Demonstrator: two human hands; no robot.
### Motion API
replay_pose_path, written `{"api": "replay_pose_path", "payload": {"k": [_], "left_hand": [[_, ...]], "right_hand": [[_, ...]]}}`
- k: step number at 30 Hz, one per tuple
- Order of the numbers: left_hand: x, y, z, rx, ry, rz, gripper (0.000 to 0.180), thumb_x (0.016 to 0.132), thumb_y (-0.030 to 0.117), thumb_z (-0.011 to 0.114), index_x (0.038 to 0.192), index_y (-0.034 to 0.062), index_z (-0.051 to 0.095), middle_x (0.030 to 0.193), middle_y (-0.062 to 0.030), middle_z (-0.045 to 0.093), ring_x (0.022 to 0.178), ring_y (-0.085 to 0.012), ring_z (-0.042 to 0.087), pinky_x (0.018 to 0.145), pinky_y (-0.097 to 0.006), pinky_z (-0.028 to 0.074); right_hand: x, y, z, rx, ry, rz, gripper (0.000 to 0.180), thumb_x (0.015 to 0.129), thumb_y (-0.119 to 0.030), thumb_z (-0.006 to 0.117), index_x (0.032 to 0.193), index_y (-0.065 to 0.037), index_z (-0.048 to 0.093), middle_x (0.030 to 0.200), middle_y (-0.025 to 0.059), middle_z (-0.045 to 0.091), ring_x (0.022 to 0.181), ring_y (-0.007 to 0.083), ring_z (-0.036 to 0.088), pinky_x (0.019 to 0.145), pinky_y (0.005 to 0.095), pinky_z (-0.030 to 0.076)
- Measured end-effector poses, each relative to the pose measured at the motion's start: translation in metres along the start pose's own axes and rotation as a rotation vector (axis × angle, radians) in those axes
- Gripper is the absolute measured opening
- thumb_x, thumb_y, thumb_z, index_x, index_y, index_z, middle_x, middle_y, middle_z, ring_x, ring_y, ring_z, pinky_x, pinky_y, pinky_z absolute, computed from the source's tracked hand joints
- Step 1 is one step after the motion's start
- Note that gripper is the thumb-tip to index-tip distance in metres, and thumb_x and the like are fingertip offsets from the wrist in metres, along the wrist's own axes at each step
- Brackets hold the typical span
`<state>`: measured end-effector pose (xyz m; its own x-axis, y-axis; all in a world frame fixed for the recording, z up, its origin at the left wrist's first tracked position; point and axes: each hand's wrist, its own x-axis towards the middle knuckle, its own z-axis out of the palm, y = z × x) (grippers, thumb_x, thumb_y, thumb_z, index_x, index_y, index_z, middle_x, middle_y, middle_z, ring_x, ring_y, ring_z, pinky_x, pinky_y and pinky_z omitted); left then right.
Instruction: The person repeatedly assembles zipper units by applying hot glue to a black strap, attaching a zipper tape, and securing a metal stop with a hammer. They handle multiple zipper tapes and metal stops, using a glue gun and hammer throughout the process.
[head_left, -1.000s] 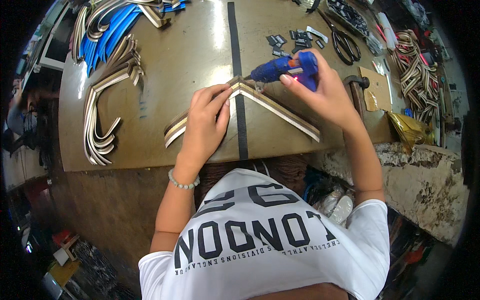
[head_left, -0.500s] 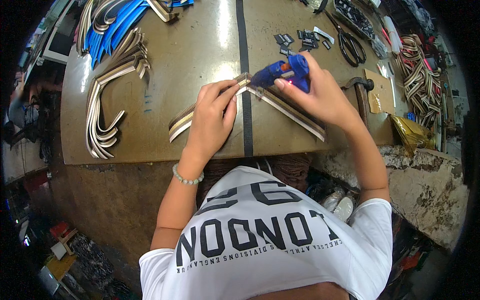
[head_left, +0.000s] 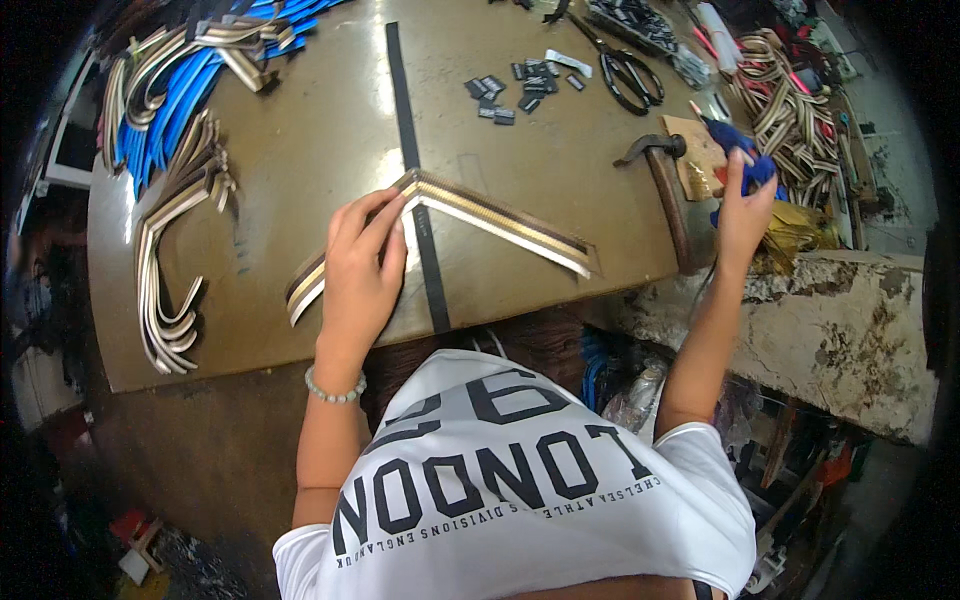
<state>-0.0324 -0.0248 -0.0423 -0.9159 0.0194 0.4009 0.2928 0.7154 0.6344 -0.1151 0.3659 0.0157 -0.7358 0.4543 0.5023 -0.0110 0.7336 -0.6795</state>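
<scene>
While left hand [head_left: 360, 270] covers V-shaped strip [head_left: 500, 215], its left arm hides.

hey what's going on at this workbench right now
A person is pressing their left hand flat on a V-shaped striped strip lying on the brown worktable, near its point. Their right hand is out at the table's right edge, holding a blue glue gun away from the strip. Scissors, small dark pieces and piles of curved strips lie around.
</scene>
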Motion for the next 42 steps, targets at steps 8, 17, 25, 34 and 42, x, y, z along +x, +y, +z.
{"api": "replay_pose_path", "payload": {"k": [8,17,25,34,42], "left_hand": [[0.002,0.002,-0.001,0.027,-0.013,0.003,0.026,0.086,-0.001,0.061,0.111,-0.0024,0.068,0.115,-0.0129,0.063,0.107,-0.0316,0.057,0.094,-0.039,0.047],[0.001,0.001,-0.002,-0.030,-0.008,-0.022,0.027,0.085,-0.003,0.062,0.111,-0.0025,0.068,0.113,-0.0133,0.064,0.105,-0.0317,0.057,0.092,-0.039,0.047],[-0.005,0.000,-0.006,-0.041,-0.013,0.019,0.026,0.085,-0.002,0.062,0.111,-0.0052,0.065,0.114,-0.0137,0.062,0.106,-0.0313,0.057,0.093,-0.039,0.047],[-0.025,0.014,-0.014,-0.048,-0.088,-0.017,0.027,0.086,0.000,0.063,0.113,-0.0052,0.065,0.115,-0.0130,0.061,0.105,-0.0306,0.056,0.093,-0.040,0.047],[-0.030,0.013,-0.010,-0.079,-0.043,-0.037,0.026,0.088,0.004,0.063,0.113,0.0001,0.067,0.116,-0.0112,0.063,0.107,-0.0303,0.056,0.094,-0.039,0.045]], "right_hand": [[0.004,0.009,-0.054,-0.946,-0.224,0.293,0.074,0.098,-0.060,0.037,0.095,0.006,0.071,0.103,0.0306,0.067,0.097,0.0485,0.064,0.085,0.0535,0.048],[0.029,-0.030,0.151,-0.172,-0.567,-0.584,0.021,0.092,-0.018,0.062,0.097,0.001,0.069,0.092,0.0209,0.067,0.085,0.0381,0.066,0.078,0.0452,0.052],[-0.006,-0.068,0.092,-0.098,-0.560,-0.170,0.019,0.093,-0.018,0.063,0.105,-0.005,0.072,0.094,0.0194,0.070,0.082,0.0307,0.070,0.074,0.0363,0.053],[-0.111,-0.118,0.070,0.395,-1.243,-0.213,0.018,0.089,-0.008,0.064,0.104,-0.001,0.071,0.092,0.0113,0.066,0.080,0.0203,0.064,0.071,0.0314,0.051],[-0.114,-0.136,0.101,0.338,-1.305,-0.635,0.032,0.087,-0.003,0.065,0.119,-0.002,0.059,0.088,0.0152,0.061,0.083,0.0292,0.061,0.074,0.0376,0.050]]}}
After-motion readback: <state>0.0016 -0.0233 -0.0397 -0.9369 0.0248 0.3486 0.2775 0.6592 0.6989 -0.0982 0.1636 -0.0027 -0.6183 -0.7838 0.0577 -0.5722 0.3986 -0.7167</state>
